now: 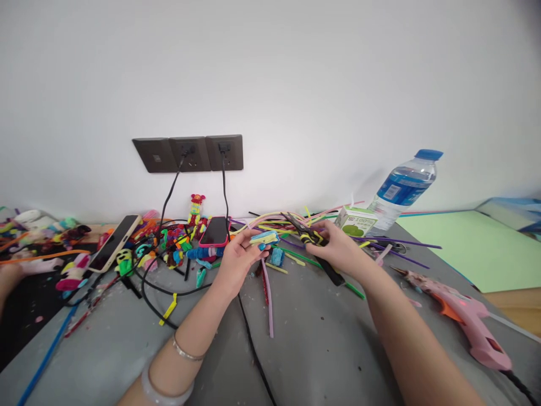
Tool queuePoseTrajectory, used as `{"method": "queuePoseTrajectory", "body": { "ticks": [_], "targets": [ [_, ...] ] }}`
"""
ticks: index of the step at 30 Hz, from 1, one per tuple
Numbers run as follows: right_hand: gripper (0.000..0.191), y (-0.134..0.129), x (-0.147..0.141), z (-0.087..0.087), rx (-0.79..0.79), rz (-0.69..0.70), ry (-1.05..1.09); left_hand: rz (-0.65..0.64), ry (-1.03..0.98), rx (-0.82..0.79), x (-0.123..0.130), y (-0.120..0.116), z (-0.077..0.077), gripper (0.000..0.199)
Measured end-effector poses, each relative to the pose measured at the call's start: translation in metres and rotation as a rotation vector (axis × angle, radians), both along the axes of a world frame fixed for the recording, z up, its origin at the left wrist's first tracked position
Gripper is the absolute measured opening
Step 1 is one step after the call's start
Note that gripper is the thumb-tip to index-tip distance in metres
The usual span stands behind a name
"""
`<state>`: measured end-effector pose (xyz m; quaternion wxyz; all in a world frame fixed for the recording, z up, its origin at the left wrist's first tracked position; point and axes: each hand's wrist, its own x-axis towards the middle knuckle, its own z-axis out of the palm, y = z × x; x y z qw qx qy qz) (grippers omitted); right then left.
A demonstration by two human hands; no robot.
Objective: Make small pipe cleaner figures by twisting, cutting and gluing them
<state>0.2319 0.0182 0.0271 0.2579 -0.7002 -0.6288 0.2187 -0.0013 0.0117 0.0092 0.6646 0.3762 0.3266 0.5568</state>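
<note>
My left hand [242,259] is closed, pinching a small bundle of blue and yellow pipe cleaners [265,238] between thumb and fingers. My right hand [336,248] is wrapped round a scissors-like tool [301,228] with black and yellow handles, its dark jaws pointing up and left. Whether it is scissors or pliers I cannot tell. The jaws are apart from the bundle. Below the left hand's fingertips lies a blue fuzzy piece [278,257] on the grey table [304,349]. A lilac pipe cleaner [269,304] stretches towards me.
Loose pipe cleaners [291,242] spread behind my hands. A pink glue gun [465,316], a juice carton [356,221] and a tilted water bottle [401,189] stand or lie right. Left are phones [214,232], fuzzy figures [195,210], black cables [253,344] and another person's hand [9,279].
</note>
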Motion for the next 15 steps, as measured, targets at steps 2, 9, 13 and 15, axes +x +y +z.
{"method": "queuePoseTrajectory", "body": {
  "ticks": [2,9,13,15],
  "targets": [
    [0.047,-0.002,0.007,0.011,-0.060,0.018,0.238,0.013,0.020,0.011,0.001,-0.001,0.001,0.042],
    [0.030,0.006,0.024,0.026,-0.200,0.041,0.991,0.089,0.005,0.055,0.000,0.003,-0.005,0.042],
    [0.040,0.009,0.025,0.027,-0.244,0.229,1.179,0.115,0.020,0.037,-0.001,0.005,-0.009,0.038],
    [0.042,0.007,0.022,0.029,-0.259,0.274,1.300,0.097,0.046,0.050,-0.002,0.005,-0.009,0.038]
  ]
}}
